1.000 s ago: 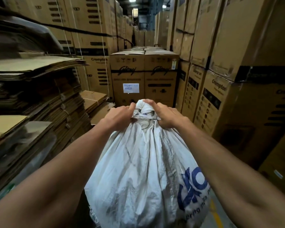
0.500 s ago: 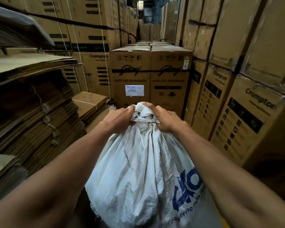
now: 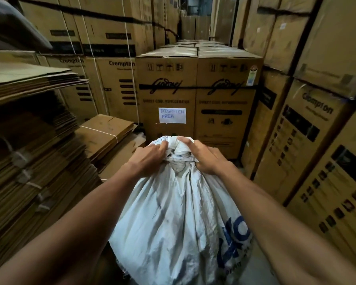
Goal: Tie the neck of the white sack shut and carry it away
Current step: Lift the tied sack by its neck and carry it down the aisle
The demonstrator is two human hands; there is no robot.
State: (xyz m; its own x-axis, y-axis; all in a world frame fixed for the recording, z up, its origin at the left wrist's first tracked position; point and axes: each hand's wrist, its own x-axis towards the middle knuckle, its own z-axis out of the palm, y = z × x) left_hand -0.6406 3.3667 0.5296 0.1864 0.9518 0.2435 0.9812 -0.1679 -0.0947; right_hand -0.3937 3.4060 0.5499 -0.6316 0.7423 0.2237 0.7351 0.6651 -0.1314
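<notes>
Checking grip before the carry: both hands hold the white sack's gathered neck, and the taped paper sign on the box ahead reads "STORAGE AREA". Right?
Not quite. In the head view the sign reads "DISPATCH AREA". The rest holds: left hand and right hand grip the white sack at its neck.

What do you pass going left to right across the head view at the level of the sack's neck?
Stack of flattened cardboard → left hand → tied neck of the white sack → right hand → Crompton boxes.
</notes>
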